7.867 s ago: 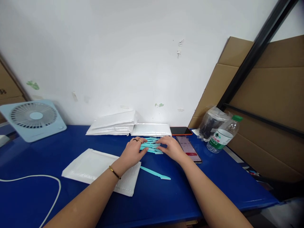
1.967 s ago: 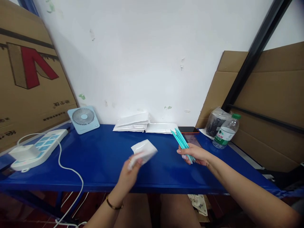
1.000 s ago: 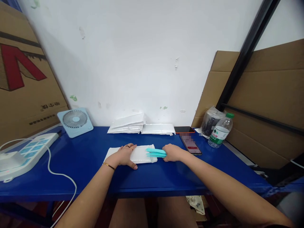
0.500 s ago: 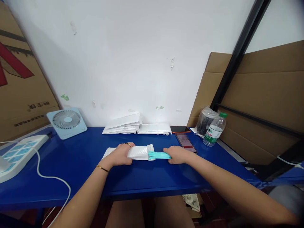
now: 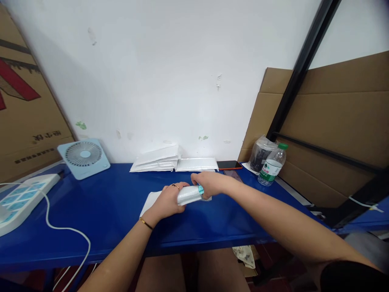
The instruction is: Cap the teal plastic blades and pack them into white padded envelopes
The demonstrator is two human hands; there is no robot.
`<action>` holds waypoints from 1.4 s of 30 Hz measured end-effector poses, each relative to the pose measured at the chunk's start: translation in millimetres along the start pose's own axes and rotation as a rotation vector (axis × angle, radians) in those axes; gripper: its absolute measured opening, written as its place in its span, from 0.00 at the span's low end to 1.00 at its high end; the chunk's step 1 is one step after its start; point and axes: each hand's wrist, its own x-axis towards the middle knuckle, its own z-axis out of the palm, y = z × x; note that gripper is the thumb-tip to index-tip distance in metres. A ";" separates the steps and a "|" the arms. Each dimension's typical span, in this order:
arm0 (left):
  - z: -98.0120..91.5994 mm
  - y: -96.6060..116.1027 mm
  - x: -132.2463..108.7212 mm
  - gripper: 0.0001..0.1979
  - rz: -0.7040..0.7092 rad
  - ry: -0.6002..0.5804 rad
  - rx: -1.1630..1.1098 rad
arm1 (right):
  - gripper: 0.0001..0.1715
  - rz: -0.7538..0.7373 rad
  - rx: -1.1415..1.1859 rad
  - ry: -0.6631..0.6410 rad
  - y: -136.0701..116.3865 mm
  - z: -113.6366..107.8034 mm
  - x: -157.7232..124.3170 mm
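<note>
A white padded envelope (image 5: 187,195) lies on the blue table (image 5: 106,211), bulging around a bundle of turquoise sticks (image 5: 201,190) of which only the end tips show at its mouth. My left hand (image 5: 168,200) is wrapped around the envelope's middle, with rings on its fingers and a gold bracelet at the wrist. My right hand (image 5: 207,183) is closed at the envelope's open end, fingers over the stick tips and the flap.
A stack of white envelopes (image 5: 174,159) lies against the wall. Two phones (image 5: 230,165), a water bottle (image 5: 269,166) and a bagged dark item (image 5: 259,154) are at the right. A small fan (image 5: 83,156), power strip (image 5: 21,197) and white cable (image 5: 65,231) sit left. Cardboard flanks both sides.
The turquoise sticks have slid almost wholly into the envelope. My right hand moved left to the envelope's mouth, and my left hand closed tighter round the envelope.
</note>
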 end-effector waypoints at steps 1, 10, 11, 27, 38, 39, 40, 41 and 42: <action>-1.8 2.5 3.3 0.27 -0.009 0.030 -0.089 | 0.33 0.007 -0.012 -0.015 -0.4 -14.8 2.9; -14.2 5.0 30.3 0.31 0.037 0.231 -0.830 | 0.31 -0.173 0.246 0.240 9.5 -120.4 -20.1; -14.5 2.0 31.3 0.32 0.055 0.215 -0.855 | 0.30 -0.241 0.251 0.256 13.5 -120.2 -24.7; -5.5 35.4 -28.1 0.39 0.356 -0.351 -0.009 | 0.14 -0.489 0.075 0.266 -29.8 64.5 -105.0; 49.8 43.2 -103.7 0.32 0.221 -0.100 -0.015 | 0.08 -0.296 0.568 0.379 -23.3 116.5 -94.4; 57.7 40.4 -104.4 0.31 0.220 -0.013 -0.013 | 0.08 -0.255 0.586 0.403 -23.2 120.6 -90.1; 64.6 37.8 -104.8 0.28 0.235 0.052 -0.006 | 0.08 -0.229 0.581 0.429 -23.6 124.9 -86.6; 70.0 35.9 -104.8 0.24 0.256 0.091 0.002 | 0.08 -0.217 0.553 0.459 -24.3 128.9 -84.4; 73.7 34.8 -104.3 0.21 0.274 0.114 0.007 | 0.09 -0.219 0.505 0.492 -25.3 132.3 -83.8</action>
